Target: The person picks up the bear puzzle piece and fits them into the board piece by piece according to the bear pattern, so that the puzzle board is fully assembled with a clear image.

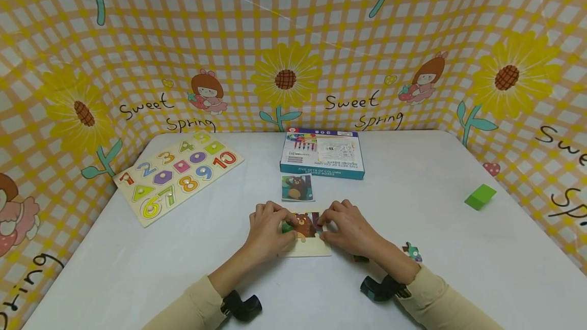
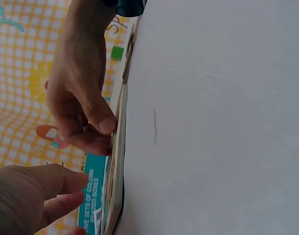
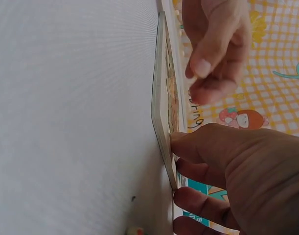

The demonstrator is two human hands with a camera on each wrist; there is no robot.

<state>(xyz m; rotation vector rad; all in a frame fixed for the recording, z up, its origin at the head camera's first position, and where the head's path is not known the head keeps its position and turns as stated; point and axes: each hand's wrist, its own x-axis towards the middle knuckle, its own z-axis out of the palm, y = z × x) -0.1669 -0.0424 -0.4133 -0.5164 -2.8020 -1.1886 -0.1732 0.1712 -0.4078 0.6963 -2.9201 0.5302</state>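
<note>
A small wooden puzzle board (image 1: 308,248) lies on the white table, its upper part filled with pieces forming a brown bear (image 1: 304,224). My left hand (image 1: 272,228) hovers over the board's left side. In the right wrist view its bent fingers and thumb stand apart, with nothing between them. My right hand (image 1: 347,225) touches the board's right side; the thumb (image 3: 181,143) rests at the edge. Whether it pinches a piece does not show. Behind the board lies a bear picture card (image 1: 297,188). A loose puzzle piece (image 1: 412,252) lies beside my right forearm, and a dark piece (image 1: 361,258) is partly hidden beneath it.
A blue-edged box (image 1: 322,154) stands behind the card. At the back left lies a number-and-shape board (image 1: 169,182). A green block (image 1: 480,196) sits at the right. Checked cloth (image 1: 293,29) walls the table's back and sides.
</note>
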